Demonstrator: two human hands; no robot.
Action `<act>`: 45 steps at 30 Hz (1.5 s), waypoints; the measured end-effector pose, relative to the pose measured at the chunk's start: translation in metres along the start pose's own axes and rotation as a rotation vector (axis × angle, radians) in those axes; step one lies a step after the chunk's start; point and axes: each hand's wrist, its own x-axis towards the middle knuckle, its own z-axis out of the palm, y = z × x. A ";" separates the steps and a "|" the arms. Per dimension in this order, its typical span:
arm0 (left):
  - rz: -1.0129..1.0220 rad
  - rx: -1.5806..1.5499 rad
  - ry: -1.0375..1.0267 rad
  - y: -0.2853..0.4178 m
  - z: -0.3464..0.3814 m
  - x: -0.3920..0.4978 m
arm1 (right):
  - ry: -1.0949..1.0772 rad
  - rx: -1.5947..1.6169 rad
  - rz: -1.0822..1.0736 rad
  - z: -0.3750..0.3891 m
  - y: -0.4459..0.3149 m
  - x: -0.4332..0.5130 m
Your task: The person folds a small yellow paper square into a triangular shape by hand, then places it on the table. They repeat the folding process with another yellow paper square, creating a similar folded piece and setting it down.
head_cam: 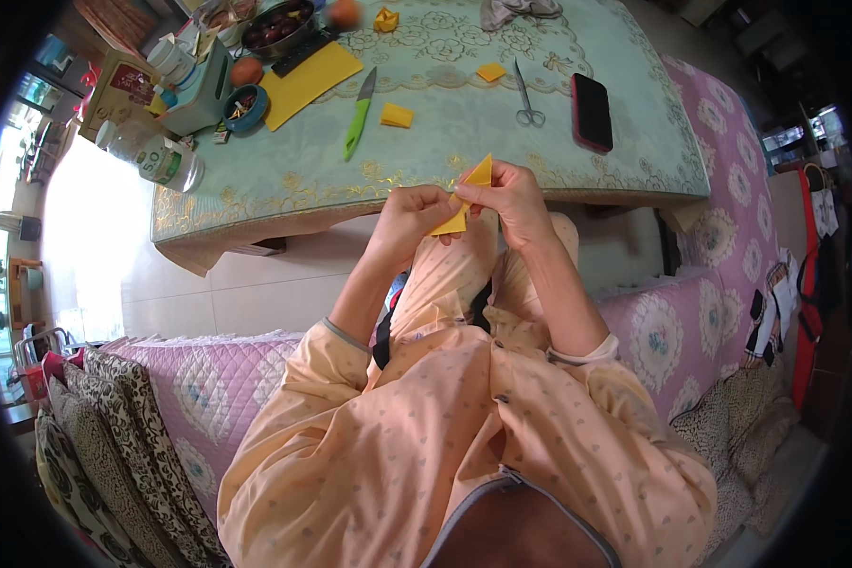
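A folded piece of yellow paper point(478, 177) is held between my two hands, just off the table's near edge and above my knees. My left hand point(420, 213) pinches its lower part, where a flat corner shows below the fingers. At the upper part, a pointed tip sticks up past the thumb of my right hand point(510, 199). The fingers hide the middle of the paper. On the table beyond lie a small folded yellow paper packet point(397, 115), another yellow paper piece point(491, 72) and a folded yellow paper shape point(386, 20) farther back.
A green-handled knife point(359, 121) and metal scissors point(527, 96) lie on the green tablecloth point(291, 163). Yellow sheets point(309, 82) rest at the left, near a blue bowl point(246, 108) and a clear plastic bottle point(150, 157). A phone point(591, 112) lies at the right.
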 end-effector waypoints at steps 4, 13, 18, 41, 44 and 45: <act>0.002 -0.027 0.015 0.001 0.003 -0.001 | 0.005 0.007 -0.013 -0.001 0.004 0.002; 0.003 -0.034 0.049 -0.001 -0.004 -0.002 | 0.043 0.082 -0.015 -0.007 0.007 0.005; 0.013 -0.053 0.057 -0.002 -0.005 -0.002 | 0.085 0.119 -0.018 -0.007 0.007 0.005; 0.051 0.091 0.110 -0.004 -0.016 -0.010 | 0.163 0.226 -0.068 -0.013 0.016 0.005; 0.041 0.105 0.155 -0.010 -0.032 -0.016 | 0.208 0.258 -0.118 -0.024 0.015 0.006; 0.078 0.085 0.178 -0.011 -0.034 -0.016 | 0.208 0.238 -0.128 -0.023 0.011 0.005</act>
